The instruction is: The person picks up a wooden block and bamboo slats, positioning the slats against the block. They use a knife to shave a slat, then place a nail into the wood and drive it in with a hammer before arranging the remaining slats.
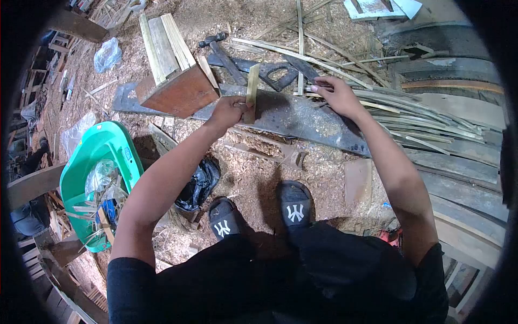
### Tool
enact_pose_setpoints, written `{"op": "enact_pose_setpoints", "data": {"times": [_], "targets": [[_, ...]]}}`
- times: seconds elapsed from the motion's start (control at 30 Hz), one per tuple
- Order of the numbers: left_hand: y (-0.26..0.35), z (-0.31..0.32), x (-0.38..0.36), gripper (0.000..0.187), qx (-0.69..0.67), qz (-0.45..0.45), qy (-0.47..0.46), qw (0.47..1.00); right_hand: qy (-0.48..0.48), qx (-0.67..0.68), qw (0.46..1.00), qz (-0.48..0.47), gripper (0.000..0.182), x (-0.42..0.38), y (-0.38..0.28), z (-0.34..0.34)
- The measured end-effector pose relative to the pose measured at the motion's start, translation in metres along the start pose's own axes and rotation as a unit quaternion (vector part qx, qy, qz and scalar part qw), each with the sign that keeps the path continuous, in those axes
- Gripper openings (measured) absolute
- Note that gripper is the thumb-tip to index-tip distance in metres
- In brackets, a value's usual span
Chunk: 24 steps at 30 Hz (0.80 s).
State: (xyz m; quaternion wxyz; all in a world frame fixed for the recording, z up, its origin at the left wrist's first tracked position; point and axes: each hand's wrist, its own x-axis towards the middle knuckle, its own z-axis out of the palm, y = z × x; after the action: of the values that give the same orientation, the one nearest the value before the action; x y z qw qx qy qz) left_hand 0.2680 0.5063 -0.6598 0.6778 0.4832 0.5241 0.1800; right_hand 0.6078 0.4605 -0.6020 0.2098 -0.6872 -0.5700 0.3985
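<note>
My left hand (230,112) is closed around the lower part of a short, flat bamboo piece (253,81), which stands nearly upright above a dark plank (318,123). To the right, my right hand (340,97) has its fingers curled at the left ends of thin bamboo strips (426,116), seemingly pinching one end. The strips fan out to the right beneath and beyond my forearm. Beyond my hands lie a hammer (226,62) and a handsaw (278,74), partly overlapped by other pieces.
A brown wooden block (181,93) with pale slats (163,46) leaning on it stands left of my left hand. A green plastic tub (73,189) holding scraps and a black plastic bag (202,186) are nearer me. Wood shavings cover the floor around my sandals (295,202).
</note>
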Motion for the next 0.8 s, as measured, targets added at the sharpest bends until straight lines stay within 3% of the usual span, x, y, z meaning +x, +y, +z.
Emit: {"op": "enact_pose_setpoints", "data": {"times": [0.1, 0.23, 0.3, 0.37, 0.4, 0.6, 0.73, 0.8], "targets": [[0.004, -0.003, 0.002, 0.029, 0.092, 0.045, -0.005, 0.995, 0.006, 0.003, 1.0, -0.007, 0.049, 0.004, -0.004, 0.005], [0.017, 0.0, 0.005, 0.031, 0.045, 0.054, -0.043, 0.997, 0.004, -0.012, 0.999, -0.033, 0.043, 0.009, -0.029, 0.027], [0.025, 0.004, 0.009, 0.029, 0.155, 0.113, -0.02, 0.981, 0.005, 0.001, 0.999, -0.042, 0.042, 0.013, -0.044, 0.041], [0.031, 0.008, 0.012, 0.027, 0.173, 0.14, -0.02, 0.975, -0.009, 0.059, 0.998, -0.034, 0.042, 0.017, -0.06, 0.051], [0.03, 0.008, 0.016, 0.025, 0.19, 0.166, -0.021, 0.967, 0.028, 0.042, 0.996, -0.07, 0.04, 0.023, -0.061, 0.061], [0.033, 0.008, 0.017, 0.026, 0.269, 0.187, -0.011, 0.945, 0.017, 0.129, 0.991, -0.023, 0.033, 0.047, -0.055, 0.08], [0.036, 0.004, 0.019, 0.027, 0.254, 0.155, -0.009, 0.955, 0.015, 0.147, 0.989, -0.009, 0.03, 0.034, -0.063, 0.074], [0.038, 0.003, 0.018, 0.03, 0.21, 0.202, 0.024, 0.956, 0.043, 0.168, 0.983, -0.06, 0.029, 0.03, -0.066, 0.071]]}}
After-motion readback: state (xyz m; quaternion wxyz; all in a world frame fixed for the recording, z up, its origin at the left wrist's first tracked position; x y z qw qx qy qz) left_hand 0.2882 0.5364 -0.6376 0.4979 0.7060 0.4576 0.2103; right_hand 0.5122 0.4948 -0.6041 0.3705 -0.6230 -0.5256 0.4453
